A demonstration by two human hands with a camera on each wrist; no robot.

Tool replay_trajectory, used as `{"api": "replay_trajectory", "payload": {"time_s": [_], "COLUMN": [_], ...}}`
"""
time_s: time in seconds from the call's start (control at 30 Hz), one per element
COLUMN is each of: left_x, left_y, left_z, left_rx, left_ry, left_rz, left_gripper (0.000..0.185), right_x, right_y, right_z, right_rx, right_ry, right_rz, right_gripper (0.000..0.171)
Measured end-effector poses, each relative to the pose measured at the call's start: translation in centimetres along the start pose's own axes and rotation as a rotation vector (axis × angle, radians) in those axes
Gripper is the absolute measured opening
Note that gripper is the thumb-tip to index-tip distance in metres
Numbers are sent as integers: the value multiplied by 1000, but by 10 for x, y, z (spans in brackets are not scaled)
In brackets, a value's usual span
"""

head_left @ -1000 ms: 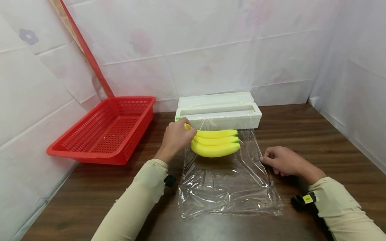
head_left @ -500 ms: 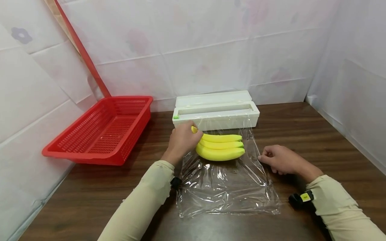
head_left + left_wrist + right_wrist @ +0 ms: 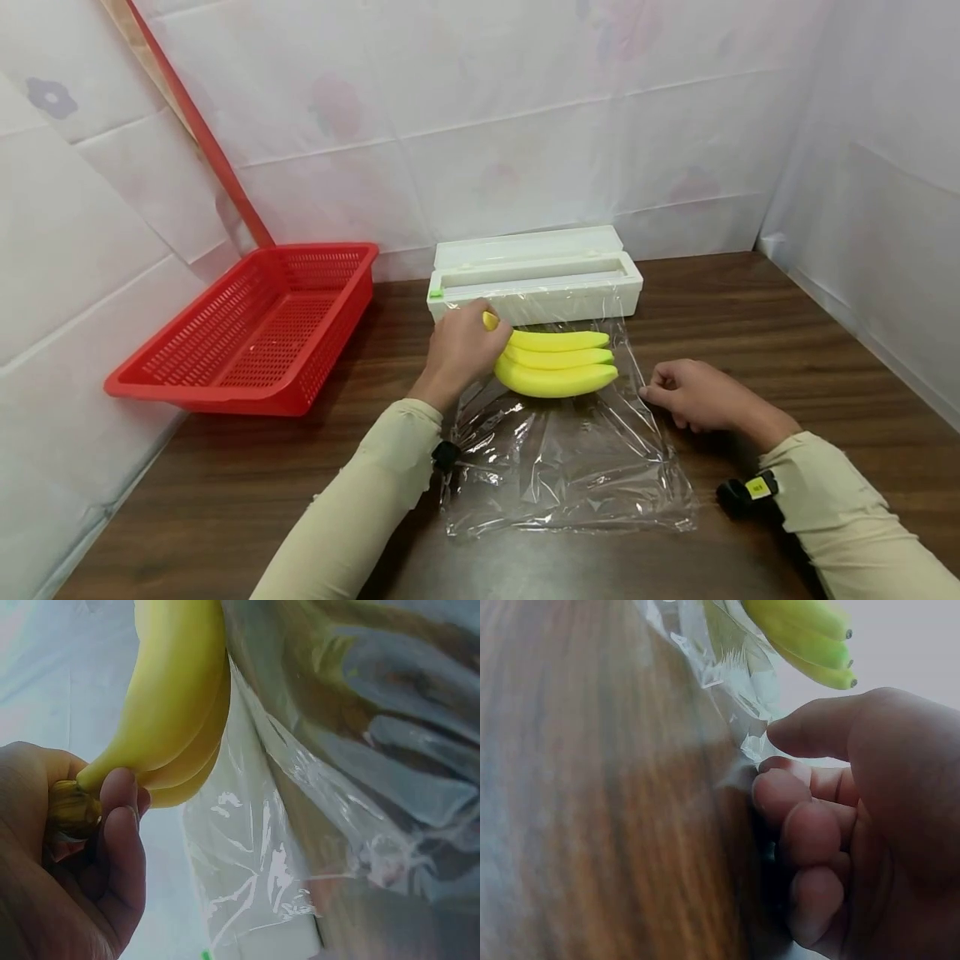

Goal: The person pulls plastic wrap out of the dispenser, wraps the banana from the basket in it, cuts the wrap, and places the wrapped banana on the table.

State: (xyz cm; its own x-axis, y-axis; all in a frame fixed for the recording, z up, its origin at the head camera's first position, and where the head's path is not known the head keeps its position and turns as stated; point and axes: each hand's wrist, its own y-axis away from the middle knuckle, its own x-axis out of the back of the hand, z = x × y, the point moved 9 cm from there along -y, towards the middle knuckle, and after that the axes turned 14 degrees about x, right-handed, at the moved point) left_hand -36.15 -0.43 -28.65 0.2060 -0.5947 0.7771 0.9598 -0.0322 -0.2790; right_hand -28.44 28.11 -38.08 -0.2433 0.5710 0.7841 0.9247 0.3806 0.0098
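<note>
My left hand (image 3: 467, 346) grips a bunch of yellow bananas (image 3: 558, 377) by the stem, fingers curled round it in the left wrist view. The bananas lie sideways over a sheet of clear plastic wrap (image 3: 570, 492), green-tinged tips pointing right. On the right, my right hand (image 3: 697, 396) pinches the side edge of the wrap between thumb and index finger, its other fingers curled in. Crinkled and shiny, the wrap runs from a white wrap dispenser box (image 3: 540, 304) toward the front of the table. Part of the stem is hidden by my left hand.
The dispenser's lid (image 3: 525, 246) stands raised against the papered wall (image 3: 487, 125) behind. At the left sits a red perforated plastic basket (image 3: 315, 379), close to the left wall. The dark wood table (image 3: 720, 308) reaches to the side wall at right.
My left hand has shifted the bananas a little to the right and slightly lower over the wrap. The right hand keeps its hold on the wrap's edge in nearly the same place.
</note>
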Motion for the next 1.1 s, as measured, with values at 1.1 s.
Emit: {"api": "replay_trajectory", "payload": {"time_s": [1.1], "left_x": [-7], "left_y": [1], "left_z": [-20], "left_rx": [87], "left_ry": [-92], "left_rz": [-41], "left_gripper": [34], "right_x": [0], "right_y": [-4], "right_z": [-3], "right_rx": [10], "right_ry": [18], "right_rz": [-7], "right_gripper": [30]}}
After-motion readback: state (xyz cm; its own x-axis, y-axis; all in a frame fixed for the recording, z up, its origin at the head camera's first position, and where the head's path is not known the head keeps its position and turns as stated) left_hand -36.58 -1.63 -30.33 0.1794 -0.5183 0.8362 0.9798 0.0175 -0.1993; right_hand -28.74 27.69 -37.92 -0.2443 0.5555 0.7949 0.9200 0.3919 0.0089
